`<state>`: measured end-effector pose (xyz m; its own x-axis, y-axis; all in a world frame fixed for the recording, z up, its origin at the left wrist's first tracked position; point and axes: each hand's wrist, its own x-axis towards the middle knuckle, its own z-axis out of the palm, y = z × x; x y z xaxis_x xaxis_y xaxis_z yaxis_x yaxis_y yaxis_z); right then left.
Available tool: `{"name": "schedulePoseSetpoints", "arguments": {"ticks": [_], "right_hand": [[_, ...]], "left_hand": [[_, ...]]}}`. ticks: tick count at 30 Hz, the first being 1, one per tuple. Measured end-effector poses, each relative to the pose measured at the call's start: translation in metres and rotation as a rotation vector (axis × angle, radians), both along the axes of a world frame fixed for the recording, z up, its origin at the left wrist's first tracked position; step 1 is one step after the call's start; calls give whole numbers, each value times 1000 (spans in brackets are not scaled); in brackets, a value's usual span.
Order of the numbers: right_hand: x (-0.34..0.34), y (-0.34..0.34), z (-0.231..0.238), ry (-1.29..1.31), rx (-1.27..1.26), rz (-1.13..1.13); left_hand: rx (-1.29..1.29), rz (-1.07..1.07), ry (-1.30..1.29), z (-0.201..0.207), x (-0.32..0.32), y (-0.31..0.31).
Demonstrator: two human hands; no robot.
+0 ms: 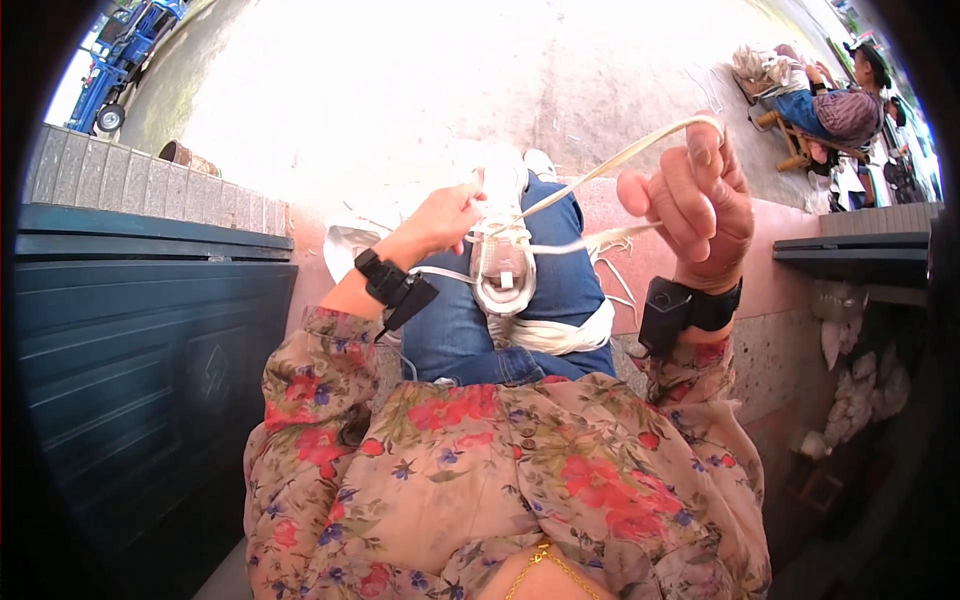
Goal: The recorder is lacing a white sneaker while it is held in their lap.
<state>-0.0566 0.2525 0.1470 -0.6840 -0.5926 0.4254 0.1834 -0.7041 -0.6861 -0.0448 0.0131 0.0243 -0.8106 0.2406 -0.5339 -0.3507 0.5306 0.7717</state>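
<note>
A white lace-up shoe (503, 272) rests on my lap, between my thighs in blue jeans. My right hand (700, 190) is raised to the right of it, fingers curled, with a cream shoelace (610, 165) drawn from the shoe up over the fingertips. Another length of lace runs from the shoe toward the lower part of that hand. My left hand (445, 215) is at the shoe's left side with its fingers drawn together; glare washes out what lies between them. A loose lace end hangs left of the shoe's tongue. A bundle of white laces (570, 335) lies across my right thigh.
White shoes or pale cloth (350, 245) lie left of my knees. Dark blue door panels (150, 350) stand at the left. At the far right a person (850, 105) sits on a wooden chair. White items (865, 400) are heaped at the right, and a blue vehicle (115, 65) stands far left.
</note>
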Motion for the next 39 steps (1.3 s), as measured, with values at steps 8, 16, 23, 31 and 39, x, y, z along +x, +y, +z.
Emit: {"name": "schedulePoseSetpoints", "arguments": {"ticks": [8, 16, 23, 31, 39], "right_hand": [[-2, -23, 23, 231, -78, 41], [-22, 8, 1, 171, 497, -612], [-55, 117, -112, -623, 151, -729], [35, 22, -176, 108, 1223, -458], [52, -7, -196, 476, 1511, -547]], "left_hand": [[393, -480, -1, 27, -29, 26], [590, -149, -37, 34, -31, 7], [1146, 837, 112, 0, -56, -131], [163, 407, 151, -26, 5, -56], [81, 146, -23, -31, 50, 1]]}}
